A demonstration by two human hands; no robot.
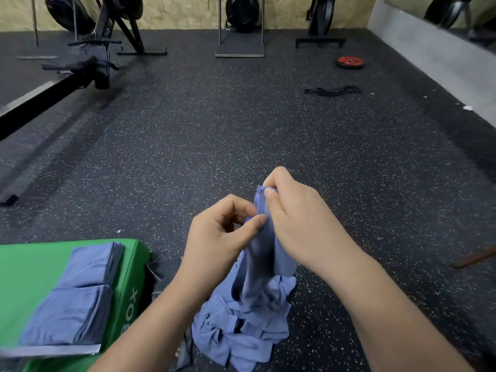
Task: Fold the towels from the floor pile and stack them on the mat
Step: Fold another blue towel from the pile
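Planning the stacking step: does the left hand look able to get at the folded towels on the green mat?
Probably yes: nothing stands between the left hand and the folded towels on the green mat beside it. It does pinch the lifted towel, with the right hand.

— What is the towel (259,264) looking like?
— Thin blue cloth, matt, creasing softly.
— And the mat (32,267)?
— It is showing smooth green vinyl, faintly shiny; the floor (241,116) is looking grainy, speckled, matt.
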